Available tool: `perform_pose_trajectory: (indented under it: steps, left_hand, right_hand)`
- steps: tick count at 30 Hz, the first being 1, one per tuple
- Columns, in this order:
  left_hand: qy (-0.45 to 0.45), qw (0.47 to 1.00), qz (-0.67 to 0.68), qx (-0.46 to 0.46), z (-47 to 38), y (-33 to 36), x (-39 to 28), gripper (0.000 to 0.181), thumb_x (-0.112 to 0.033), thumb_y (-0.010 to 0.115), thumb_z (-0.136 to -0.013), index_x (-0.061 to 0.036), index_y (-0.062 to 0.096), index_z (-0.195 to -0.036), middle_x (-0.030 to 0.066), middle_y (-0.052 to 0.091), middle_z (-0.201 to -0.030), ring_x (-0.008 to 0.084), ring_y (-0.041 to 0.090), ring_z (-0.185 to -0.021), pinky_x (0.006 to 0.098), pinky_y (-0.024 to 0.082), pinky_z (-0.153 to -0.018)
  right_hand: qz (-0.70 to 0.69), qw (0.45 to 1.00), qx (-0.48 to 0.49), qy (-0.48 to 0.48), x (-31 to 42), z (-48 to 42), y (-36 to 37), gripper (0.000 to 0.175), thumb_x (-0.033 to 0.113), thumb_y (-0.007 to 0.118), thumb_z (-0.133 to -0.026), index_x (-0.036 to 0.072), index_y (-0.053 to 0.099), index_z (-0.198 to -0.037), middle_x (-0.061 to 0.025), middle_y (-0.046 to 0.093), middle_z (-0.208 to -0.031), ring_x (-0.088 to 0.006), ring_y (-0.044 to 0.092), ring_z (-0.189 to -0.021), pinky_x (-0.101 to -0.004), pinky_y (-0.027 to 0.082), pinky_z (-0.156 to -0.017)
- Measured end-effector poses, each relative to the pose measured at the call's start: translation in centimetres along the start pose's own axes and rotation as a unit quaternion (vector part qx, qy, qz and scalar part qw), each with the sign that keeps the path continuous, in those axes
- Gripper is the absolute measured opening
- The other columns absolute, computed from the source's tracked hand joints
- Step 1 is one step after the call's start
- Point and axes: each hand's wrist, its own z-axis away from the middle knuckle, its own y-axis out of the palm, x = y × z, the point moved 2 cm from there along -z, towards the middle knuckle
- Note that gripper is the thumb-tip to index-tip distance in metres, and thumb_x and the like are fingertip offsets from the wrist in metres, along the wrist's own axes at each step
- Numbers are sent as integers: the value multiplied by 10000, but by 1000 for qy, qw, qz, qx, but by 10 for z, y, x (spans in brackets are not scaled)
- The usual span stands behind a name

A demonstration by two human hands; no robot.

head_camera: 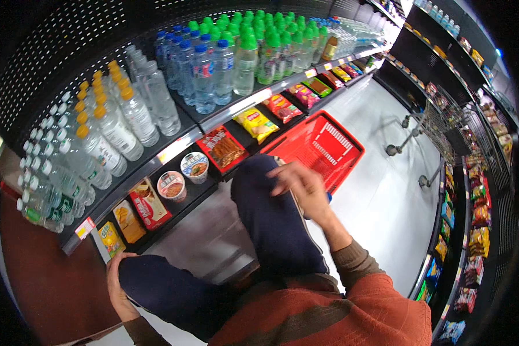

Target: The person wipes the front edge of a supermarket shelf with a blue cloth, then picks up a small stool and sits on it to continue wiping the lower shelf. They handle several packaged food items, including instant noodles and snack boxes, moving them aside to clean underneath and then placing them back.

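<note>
My left hand (116,281) rests on the outer side of my left knee, its fingers partly hidden. Over my right knee is my right hand (300,186), blurred, with bent fingers and nothing seen in it. Beside that knee, a red plastic shopping basket (311,145) stands on the floor. The low shelf before me bears a yellow chip bag (255,123), a red food package (222,149), two instant noodle cups (194,168) (171,186), a red box (149,205) and a yellow package (110,238). Above them are bottles with green caps (245,65), blue caps (203,78) and orange caps (116,136).
White-capped bottles (75,160) fill the left end of the upper shelf (186,142). A metal shopping cart (443,125) stands at the right on the pale floor (385,186). Racks of bagged snacks (480,242) line the far right side.
</note>
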Motion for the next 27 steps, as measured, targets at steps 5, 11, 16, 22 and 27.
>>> perform_pose_trajectory:
  steps: [5, 11, 16, 22, 27]
  left_hand:
    - [-110, 993, 51, -2, -16, 16, -1, 500, -451, 618, -981, 30, 745, -927, 130, 717, -875, 196, 672, -832, 302, 522, -804]
    - [-139, 988, 59, -28, -22, 21, 0, 434, -418, 652, -963, 13, 694, -930, 133, 706, -890, 199, 670, -841, 302, 530, -791]
    - [-129, 979, 99, -122, 13, 67, -37, 399, -412, 646, -969, -16, 656, -1016, 116, 678, -900, 199, 666, -863, 308, 535, -809]
    - [-132, 982, 75, -115, 5, 74, -36, 390, -401, 637, -979, -22, 666, -1065, 122, 676, -943, 208, 665, -899, 318, 541, -834]
    - [-133, 981, 63, -125, 3, 75, -37, 386, -392, 629, -987, -27, 674, -1105, 128, 675, -979, 216, 664, -929, 326, 546, -856]
  right_hand:
    - [41, 952, -270, 140, -129, 55, -145, 388, 341, 592, -1063, 6, 635, -1253, -49, 692, -930, -139, 688, -810, -286, 569, -666]
    - [12, 867, -349, 355, -271, 134, -185, 1051, 637, 802, -818, -65, 404, -1491, -223, 621, -1232, -272, 646, -1066, -423, 623, -770]
    - [-59, 860, -332, 384, -300, 118, -181, 1036, 597, 827, -812, -49, 392, -1496, -245, 627, -1295, -324, 651, -1147, -498, 590, -869]
    - [-114, 853, -366, 353, -337, 110, -187, 597, 199, 765, -898, 28, 498, -1404, -167, 708, -1151, -245, 718, -934, -394, 615, -733]
    - [-97, 855, -391, 327, -344, 104, -182, 515, 61, 712, -860, 22, 555, -1349, -132, 731, -1036, -192, 709, -814, -314, 586, -657]
